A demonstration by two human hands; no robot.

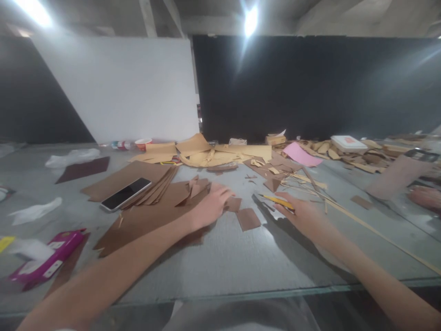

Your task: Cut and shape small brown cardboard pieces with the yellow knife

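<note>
My right hand (303, 214) grips a yellow-handled craft knife (280, 202), its point toward the far left, just above the grey tabletop. My left hand (214, 202) is closed with bent fingers at a small brown piece (233, 204), which looks like leather or card; the fingertips are blurred. A second brown piece (248, 219) lies flat between my hands. Under and beside my left forearm spreads a large brown sheet (138, 230), with folded brown scraps (193, 191) on its far edge.
A phone (126, 194) rests on stacked brown sheets (158, 184). Left stands a magenta packet (51, 257). Tan offcuts (223, 154), a pink sheet (302, 154) and a white box (348, 143) lie along the back. A long thin strip (379, 232) crosses the right. Another person's hand (425, 196) is at far right.
</note>
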